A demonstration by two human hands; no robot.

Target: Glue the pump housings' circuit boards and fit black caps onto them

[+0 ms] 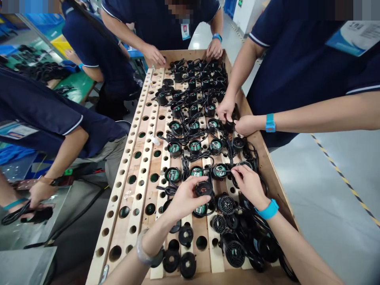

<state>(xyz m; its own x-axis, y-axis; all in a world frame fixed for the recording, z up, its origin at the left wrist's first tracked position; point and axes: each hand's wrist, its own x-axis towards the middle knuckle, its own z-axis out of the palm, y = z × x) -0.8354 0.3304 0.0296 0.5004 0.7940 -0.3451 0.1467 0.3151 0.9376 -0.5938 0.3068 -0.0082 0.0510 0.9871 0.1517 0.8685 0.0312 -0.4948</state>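
My left hand [188, 196] grips a round black ring-shaped cap [203, 187] between thumb and fingers, over the rows of housings. Just right of it, my right hand [249, 184] is closed in a pinch on a thin dark strand [228, 171], a wire or a slim tool; I cannot tell which. The strand's end reaches an open black housing [219, 171] with a green circuit board inside. Another housing [200, 209] with a green board lies partly hidden under my left hand. Loose black caps [187, 265] lie near the front, and housings with grilled tops [233, 249] stand at the right.
A wooden tray [142, 130] with drilled strips holds several housings and tangled black cables [190, 138]. Across the right rim, a co-worker's hands [237, 118] work on a housing. Another person's hands [215, 48] rest at the far end. More people stand to the left.
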